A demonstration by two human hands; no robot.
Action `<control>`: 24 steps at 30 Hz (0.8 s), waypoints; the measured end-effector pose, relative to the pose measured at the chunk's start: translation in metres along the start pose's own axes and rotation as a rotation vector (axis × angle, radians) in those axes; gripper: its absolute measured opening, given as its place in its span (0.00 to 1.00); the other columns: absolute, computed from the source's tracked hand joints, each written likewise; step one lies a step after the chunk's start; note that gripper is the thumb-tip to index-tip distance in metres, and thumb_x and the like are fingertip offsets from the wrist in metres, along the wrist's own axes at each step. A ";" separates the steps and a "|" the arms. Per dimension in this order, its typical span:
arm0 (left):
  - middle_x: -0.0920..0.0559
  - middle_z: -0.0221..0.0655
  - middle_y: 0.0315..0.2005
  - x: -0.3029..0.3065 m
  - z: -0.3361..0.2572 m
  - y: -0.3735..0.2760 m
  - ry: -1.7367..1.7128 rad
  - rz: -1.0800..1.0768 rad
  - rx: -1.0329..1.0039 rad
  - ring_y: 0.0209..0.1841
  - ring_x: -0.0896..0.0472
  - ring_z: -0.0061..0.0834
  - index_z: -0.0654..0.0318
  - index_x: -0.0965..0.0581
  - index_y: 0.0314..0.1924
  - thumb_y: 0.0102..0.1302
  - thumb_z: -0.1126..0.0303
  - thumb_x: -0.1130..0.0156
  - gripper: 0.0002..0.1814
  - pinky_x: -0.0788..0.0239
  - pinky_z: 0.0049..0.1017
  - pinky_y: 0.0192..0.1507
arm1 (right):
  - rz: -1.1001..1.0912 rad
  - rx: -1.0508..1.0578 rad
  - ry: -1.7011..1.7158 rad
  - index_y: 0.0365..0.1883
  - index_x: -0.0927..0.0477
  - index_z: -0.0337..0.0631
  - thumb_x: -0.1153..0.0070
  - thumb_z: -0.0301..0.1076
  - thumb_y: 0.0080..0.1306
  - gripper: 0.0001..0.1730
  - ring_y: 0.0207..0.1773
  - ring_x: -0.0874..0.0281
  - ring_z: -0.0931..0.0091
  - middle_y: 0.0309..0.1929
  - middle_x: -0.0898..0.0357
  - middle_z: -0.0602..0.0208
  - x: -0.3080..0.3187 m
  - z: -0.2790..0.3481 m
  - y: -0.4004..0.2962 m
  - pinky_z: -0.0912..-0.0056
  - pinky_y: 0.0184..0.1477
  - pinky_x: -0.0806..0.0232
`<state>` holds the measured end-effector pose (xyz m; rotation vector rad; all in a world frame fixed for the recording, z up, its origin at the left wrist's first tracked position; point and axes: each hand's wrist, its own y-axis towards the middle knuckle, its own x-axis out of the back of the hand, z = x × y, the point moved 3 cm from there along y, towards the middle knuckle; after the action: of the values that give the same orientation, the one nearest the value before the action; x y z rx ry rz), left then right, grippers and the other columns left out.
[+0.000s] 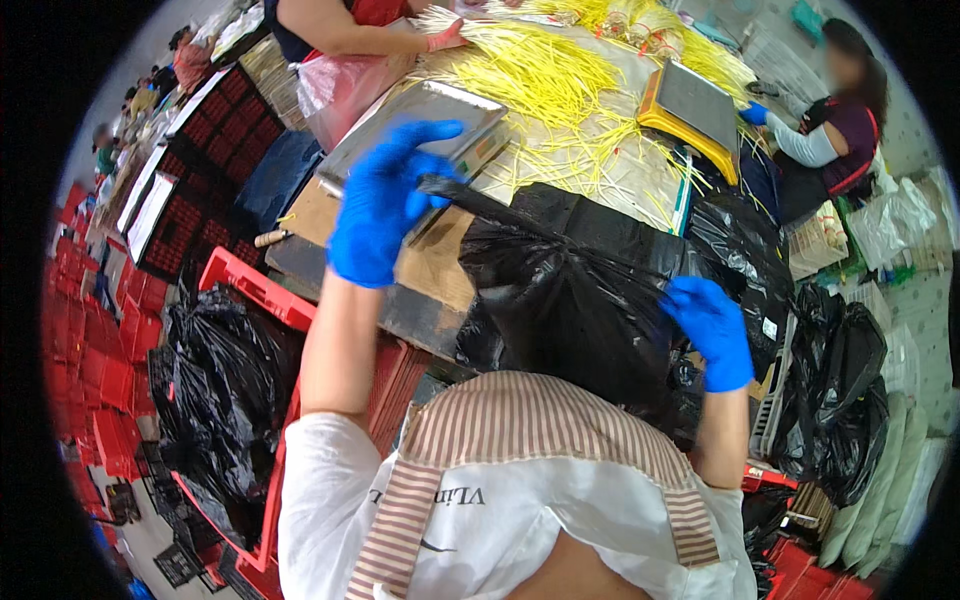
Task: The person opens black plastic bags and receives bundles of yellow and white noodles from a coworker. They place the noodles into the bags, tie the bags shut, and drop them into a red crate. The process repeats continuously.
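Note:
A black plastic bag (570, 300) lies bunched on the table edge right before me, its neck gathered and knotted or twisted near the middle. My left hand (394, 199), in a blue glove, grips one pulled-out end of the bag's neck, with the index finger extended. On the other side my right hand (706, 330), also blue-gloved, pinches the opposite end, so the plastic stretches between both hands. Beyond the bag, yellow-and-white stalks (532, 71) lie heaped on the table. A metal-topped scale (420, 120) stands behind my left hand, and a yellow scale (688, 112) stands farther right.
Full black bags stand at my left in a red crate (259, 289) and at my right (832, 397). A person with pink gloves (448, 36) handles stalks across the table; another with blue gloves (755, 113) sits at the right. A wooden-handled tool (271, 238) lies at the left table edge.

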<state>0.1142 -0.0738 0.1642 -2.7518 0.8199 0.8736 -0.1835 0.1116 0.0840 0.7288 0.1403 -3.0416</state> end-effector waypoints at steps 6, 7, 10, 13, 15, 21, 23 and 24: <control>0.27 0.35 0.43 -0.087 0.019 -0.007 0.196 0.475 -0.032 0.30 0.34 0.14 0.69 0.30 0.45 0.62 0.58 0.56 0.21 0.40 0.15 0.32 | -0.282 0.356 -1.000 0.51 0.33 0.39 0.46 0.38 0.54 0.26 0.48 0.33 0.68 0.45 0.30 0.55 -0.078 0.015 0.016 0.69 0.49 0.40; 0.27 0.35 0.43 -0.113 0.023 -0.005 0.274 0.724 -0.076 0.30 0.33 0.16 0.70 0.32 0.47 0.59 0.58 0.53 0.22 0.40 0.16 0.32 | -0.109 0.502 -1.192 0.52 0.35 0.37 0.45 0.41 0.53 0.30 0.50 0.35 0.63 0.48 0.34 0.51 -0.092 -0.004 0.032 0.68 0.50 0.40; 0.28 0.35 0.44 -0.164 0.012 -0.020 0.538 0.813 -0.121 0.35 0.30 0.16 0.72 0.34 0.50 0.55 0.63 0.50 0.25 0.38 0.17 0.36 | -0.184 0.476 -1.312 0.30 0.26 0.35 0.46 0.40 0.52 0.15 0.33 0.27 0.62 0.28 0.27 0.51 -0.083 -0.048 0.038 0.60 0.35 0.36; 0.26 0.35 0.42 -0.150 0.013 -0.005 0.673 0.406 -0.496 0.39 0.28 0.21 0.70 0.36 0.53 0.53 0.76 0.52 0.24 0.36 0.21 0.45 | -0.535 0.391 -0.946 0.29 0.26 0.34 0.47 0.34 0.52 0.11 0.32 0.26 0.65 0.26 0.28 0.51 -0.048 -0.005 -0.018 0.62 0.33 0.36; 0.31 0.38 0.51 -0.121 0.007 0.013 0.628 0.221 -0.606 0.47 0.31 0.24 0.69 0.36 0.53 0.59 0.72 0.54 0.21 0.40 0.25 0.50 | -0.747 0.478 -0.712 0.34 0.26 0.32 0.47 0.31 0.51 0.13 0.35 0.27 0.68 0.29 0.26 0.51 -0.064 0.028 -0.072 0.68 0.37 0.37; 0.26 0.30 0.43 -0.048 0.086 0.042 0.548 0.208 -0.068 0.38 0.28 0.20 0.63 0.30 0.48 0.58 0.68 0.49 0.17 0.40 0.22 0.42 | -1.620 0.949 -0.575 0.42 0.29 0.33 0.53 0.24 0.51 0.17 0.36 0.31 0.77 0.33 0.27 0.68 -0.134 0.065 -0.245 0.76 0.44 0.38; 0.25 0.30 0.41 -0.045 0.116 0.046 0.593 0.312 0.046 0.35 0.28 0.18 0.64 0.30 0.48 0.59 0.69 0.49 0.17 0.39 0.19 0.39 | -1.853 0.894 -0.858 0.40 0.27 0.32 0.53 0.24 0.53 0.14 0.38 0.29 0.78 0.34 0.25 0.66 -0.147 0.072 -0.313 0.77 0.45 0.38; 0.24 0.30 0.38 -0.044 0.120 0.041 0.616 0.309 0.063 0.34 0.28 0.17 0.64 0.29 0.47 0.59 0.69 0.49 0.15 0.39 0.17 0.36 | -1.966 0.900 -0.820 0.42 0.27 0.32 0.54 0.26 0.56 0.14 0.39 0.29 0.77 0.37 0.25 0.65 -0.153 0.074 -0.330 0.76 0.45 0.38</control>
<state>0.0027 -0.0539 0.0916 -2.9013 1.3634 -0.0033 -0.0910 0.4324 0.2467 -2.2678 -1.3238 -4.3389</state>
